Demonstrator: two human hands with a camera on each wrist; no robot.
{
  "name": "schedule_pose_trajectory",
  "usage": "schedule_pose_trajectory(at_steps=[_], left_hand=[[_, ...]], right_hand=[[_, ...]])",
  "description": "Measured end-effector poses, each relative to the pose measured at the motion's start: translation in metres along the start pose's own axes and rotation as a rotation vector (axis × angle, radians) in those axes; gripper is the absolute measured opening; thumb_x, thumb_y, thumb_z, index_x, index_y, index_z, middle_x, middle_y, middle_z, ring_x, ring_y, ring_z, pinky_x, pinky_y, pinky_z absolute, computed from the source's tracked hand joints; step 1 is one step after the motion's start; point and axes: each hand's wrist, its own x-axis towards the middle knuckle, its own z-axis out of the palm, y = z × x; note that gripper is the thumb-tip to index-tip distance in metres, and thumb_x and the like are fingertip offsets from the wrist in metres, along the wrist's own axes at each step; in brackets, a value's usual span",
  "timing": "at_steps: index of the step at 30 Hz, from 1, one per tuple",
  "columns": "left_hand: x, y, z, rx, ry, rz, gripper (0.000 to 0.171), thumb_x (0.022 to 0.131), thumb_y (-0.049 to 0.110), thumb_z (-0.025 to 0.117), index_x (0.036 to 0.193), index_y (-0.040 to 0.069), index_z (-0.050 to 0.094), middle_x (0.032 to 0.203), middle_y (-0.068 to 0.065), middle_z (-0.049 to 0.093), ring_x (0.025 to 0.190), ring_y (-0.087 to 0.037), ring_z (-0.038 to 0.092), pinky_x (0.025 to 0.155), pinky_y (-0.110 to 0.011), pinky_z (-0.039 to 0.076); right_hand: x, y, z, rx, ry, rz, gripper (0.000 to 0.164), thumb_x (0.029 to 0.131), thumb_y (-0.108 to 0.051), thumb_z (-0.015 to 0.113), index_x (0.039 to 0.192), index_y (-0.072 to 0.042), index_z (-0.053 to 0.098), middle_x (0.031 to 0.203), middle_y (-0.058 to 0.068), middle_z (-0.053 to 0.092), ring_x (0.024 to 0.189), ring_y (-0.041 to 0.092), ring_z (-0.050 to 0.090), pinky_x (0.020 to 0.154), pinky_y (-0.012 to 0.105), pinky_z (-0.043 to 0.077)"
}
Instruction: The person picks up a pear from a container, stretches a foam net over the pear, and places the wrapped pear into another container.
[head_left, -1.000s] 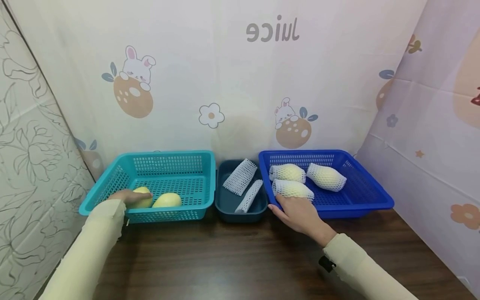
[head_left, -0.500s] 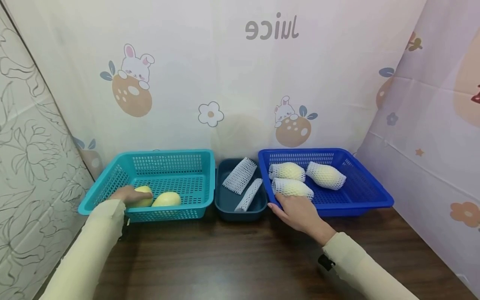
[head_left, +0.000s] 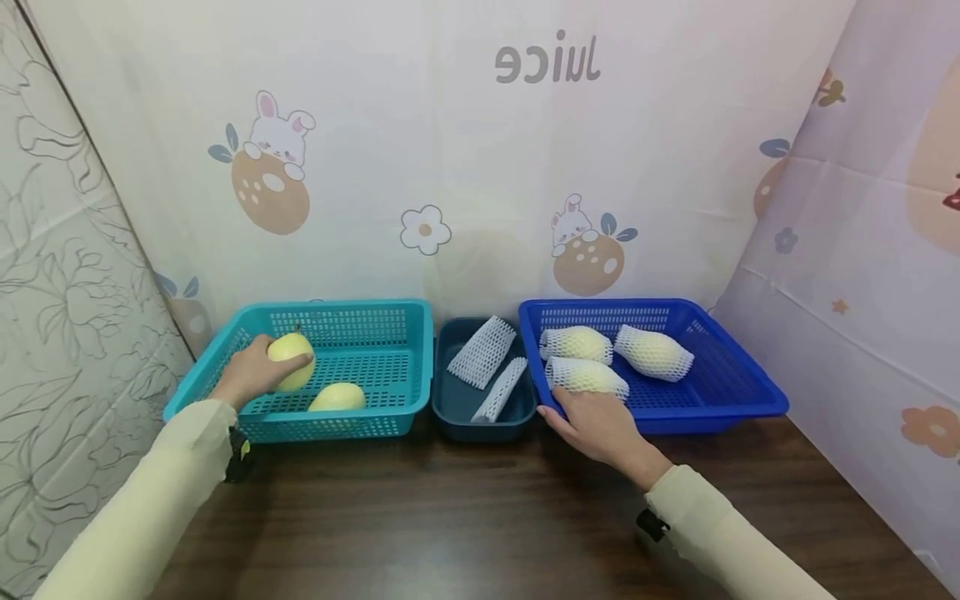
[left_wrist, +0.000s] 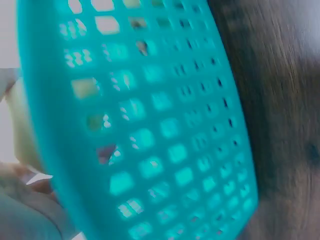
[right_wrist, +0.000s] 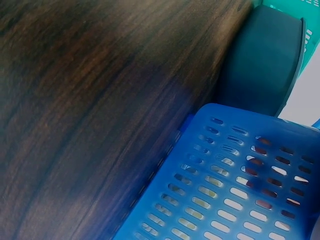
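Observation:
My left hand [head_left: 250,369] grips a round pale yellow fruit [head_left: 294,363] with a short stem, held up over the left part of the turquoise basket [head_left: 347,427]. A second yellow fruit [head_left: 339,397] lies in that basket near its front wall. In the left wrist view, part of the held fruit [left_wrist: 24,131] shows behind the basket's rim. My right hand [head_left: 600,427] holds the front left rim of the blue basket [head_left: 720,412], thumb outside and fingers hidden inside. Close by those fingers lies a fruit in white foam netting [head_left: 588,377].
Two more netted fruits, one at the back left [head_left: 576,344] and one further right [head_left: 654,353], lie in the blue basket. Between the baskets stands a dark teal bin [head_left: 450,408] with a flat foam net [head_left: 483,352] and a narrow one [head_left: 500,390]. A printed curtain hangs behind.
My left hand has lifted the yellow fruit up from the floor of the turquoise basket. The right hand has stayed in place on the blue basket.

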Motion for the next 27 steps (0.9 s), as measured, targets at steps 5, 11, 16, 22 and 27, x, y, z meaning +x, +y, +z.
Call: schedule_pose_trajectory(at_steps=[5,11,16,22,27], left_hand=[[-0.01,0.018,0.0,-0.038,0.087,0.084,0.086,0.085,0.065,0.054,0.136,-0.002,0.033,0.106,-0.022,0.052,0.077,-0.029,0.054,0.055,-0.033,0.045],[-0.029,0.045,0.004,-0.123,0.091,0.172,0.085,0.087,0.061,0.056,0.142,0.001,0.03,0.113,-0.024,0.052,0.085,-0.032,0.055,0.058,-0.034,0.047],[-0.04,0.068,0.019,-0.181,0.086,0.247,0.077,0.086,0.056,0.06,0.139,0.006,0.034,0.112,-0.021,0.054,0.088,-0.031,0.058,0.062,-0.035,0.049],[-0.056,0.093,0.043,-0.293,0.022,0.344,0.064,0.085,0.046,0.068,0.13,0.01,0.042,0.11,-0.017,0.058,0.084,-0.025,0.059,0.062,-0.034,0.051],[-0.069,0.11,0.067,-0.342,-0.045,0.382,0.056,0.08,0.045,0.073,0.121,0.016,0.048,0.107,-0.009,0.06,0.083,-0.023,0.056,0.063,-0.036,0.049]], right_hand=[[0.0,0.001,0.001,-0.015,0.0,0.012,0.047,0.097,-0.048,0.046,0.112,-0.007,0.062,0.084,0.005,0.065,0.064,0.018,0.056,0.063,0.04,0.051],[0.0,0.001,0.002,-0.005,-0.008,0.019,0.049,0.097,-0.048,0.046,0.117,-0.006,0.062,0.091,0.009,0.067,0.069,0.02,0.059,0.068,0.044,0.053],[-0.001,0.0,0.002,-0.005,-0.004,0.019,0.049,0.097,-0.048,0.046,0.117,-0.006,0.062,0.092,0.009,0.067,0.07,0.021,0.059,0.07,0.045,0.053],[-0.001,-0.001,0.001,-0.003,0.005,0.011,0.049,0.096,-0.046,0.048,0.119,-0.005,0.062,0.099,0.012,0.068,0.076,0.025,0.063,0.072,0.047,0.053],[-0.001,-0.002,0.001,-0.011,0.011,0.009,0.047,0.096,-0.045,0.049,0.119,-0.005,0.062,0.097,0.011,0.068,0.074,0.023,0.062,0.071,0.046,0.053]])
